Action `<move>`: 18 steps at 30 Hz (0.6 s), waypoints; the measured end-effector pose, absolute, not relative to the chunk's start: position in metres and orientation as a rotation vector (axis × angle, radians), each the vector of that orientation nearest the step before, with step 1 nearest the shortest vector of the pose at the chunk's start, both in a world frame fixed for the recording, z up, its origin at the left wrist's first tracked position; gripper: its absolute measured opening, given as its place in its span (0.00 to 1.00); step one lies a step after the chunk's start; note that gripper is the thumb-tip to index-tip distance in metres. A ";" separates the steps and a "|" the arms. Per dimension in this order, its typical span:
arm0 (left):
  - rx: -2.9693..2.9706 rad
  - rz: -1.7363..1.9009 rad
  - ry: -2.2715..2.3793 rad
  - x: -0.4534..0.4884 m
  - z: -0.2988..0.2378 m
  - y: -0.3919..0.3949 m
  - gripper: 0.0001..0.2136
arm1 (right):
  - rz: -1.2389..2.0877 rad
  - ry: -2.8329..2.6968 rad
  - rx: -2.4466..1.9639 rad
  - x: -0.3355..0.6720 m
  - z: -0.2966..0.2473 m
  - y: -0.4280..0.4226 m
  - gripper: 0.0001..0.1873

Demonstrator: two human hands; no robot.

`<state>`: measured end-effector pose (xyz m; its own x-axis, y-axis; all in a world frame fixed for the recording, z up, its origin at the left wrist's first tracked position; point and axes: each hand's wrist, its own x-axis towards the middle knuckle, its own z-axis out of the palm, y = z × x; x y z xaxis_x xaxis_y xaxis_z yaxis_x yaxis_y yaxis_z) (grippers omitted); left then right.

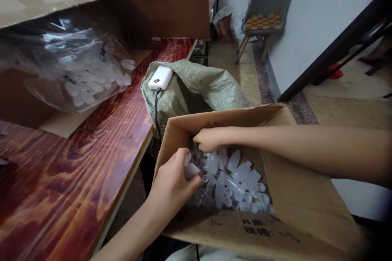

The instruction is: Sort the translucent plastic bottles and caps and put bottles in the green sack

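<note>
My left hand (pixel 174 177) reaches into an open cardboard box (pixel 294 175) at its left side. Its thumb and fingers close around a small translucent plastic bottle (pixel 191 170), partly hidden by the hand. Farther back in the same box is my right hand (pixel 211 138), its fingers curled downward near the back left corner. What those fingers hold, if anything, is hidden. Below both hands, many small translucent plastic bottles (pixel 234 185) fill the bottom of the box, some standing with round ends up and others lying tilted.
Left of the box runs a red-brown wood-grain table (pixel 122 130). On it a larger carton (pixel 165 0) holds a clear plastic bag (pixel 70 49) with translucent white pieces (pixel 88 81). A green woven sack (pixel 211 81) carries a white power bank (pixel 161 77) with a black cable. Behind is a grey chair (pixel 268 0).
</note>
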<state>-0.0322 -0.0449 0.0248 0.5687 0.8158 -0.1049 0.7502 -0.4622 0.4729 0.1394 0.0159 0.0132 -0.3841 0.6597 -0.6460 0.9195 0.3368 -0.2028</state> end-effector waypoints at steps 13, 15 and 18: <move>1.422 0.758 1.013 -0.033 0.030 -0.050 0.22 | -0.444 2.214 1.175 0.149 -0.034 -0.029 0.14; 1.396 0.768 1.012 -0.032 0.028 -0.052 0.23 | -0.431 2.178 1.149 0.150 -0.038 -0.033 0.15; 1.431 0.769 1.027 -0.031 0.027 -0.054 0.22 | -0.421 2.133 1.145 0.150 -0.045 -0.040 0.15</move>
